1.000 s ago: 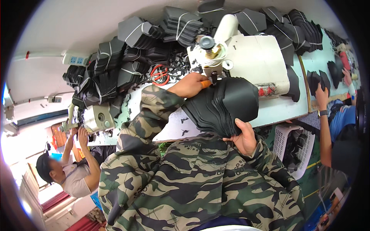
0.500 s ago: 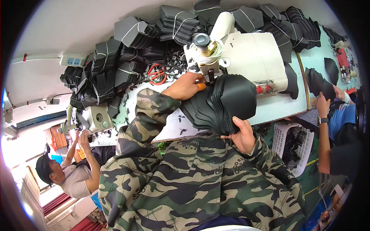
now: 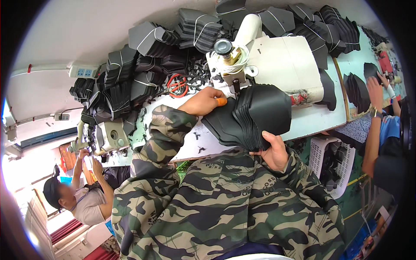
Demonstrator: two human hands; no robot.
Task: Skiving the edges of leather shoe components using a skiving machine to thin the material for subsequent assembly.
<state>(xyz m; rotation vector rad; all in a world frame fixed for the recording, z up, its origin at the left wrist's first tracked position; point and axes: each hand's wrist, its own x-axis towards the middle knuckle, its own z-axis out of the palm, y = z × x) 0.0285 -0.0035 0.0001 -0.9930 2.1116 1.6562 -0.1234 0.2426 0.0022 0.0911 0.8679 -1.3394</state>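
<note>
A fanned stack of black sheet pieces (image 3: 268, 106) lies at the front of a cream-coloured machine (image 3: 286, 60), under its head with a dark round knob (image 3: 223, 47). My right hand (image 3: 274, 151) grips the near edge of the stack, thumb on top and fingers beneath. At the stack's far left edge, my left hand (image 3: 201, 102) has its fingers closed on the edge of a black piece, close beside the machine's foot. An orange cover (image 3: 221, 101) sits on one finger. The fingertips of my left hand are partly hidden.
Tied bundles of black pieces (image 3: 149, 39) line the back of the white table (image 3: 188, 145). Red-handled scissors (image 3: 177, 85) lie among scraps. A white basket (image 3: 317, 156) stands right, below the table. Co-workers sit at left (image 3: 89, 201) and right (image 3: 375, 130).
My left hand has shifted slightly left, and the stack's lower-left pieces sit closer together. The right co-worker's hands moved from the fanned pieces to one farther back; the left co-worker's hands moved slightly.
</note>
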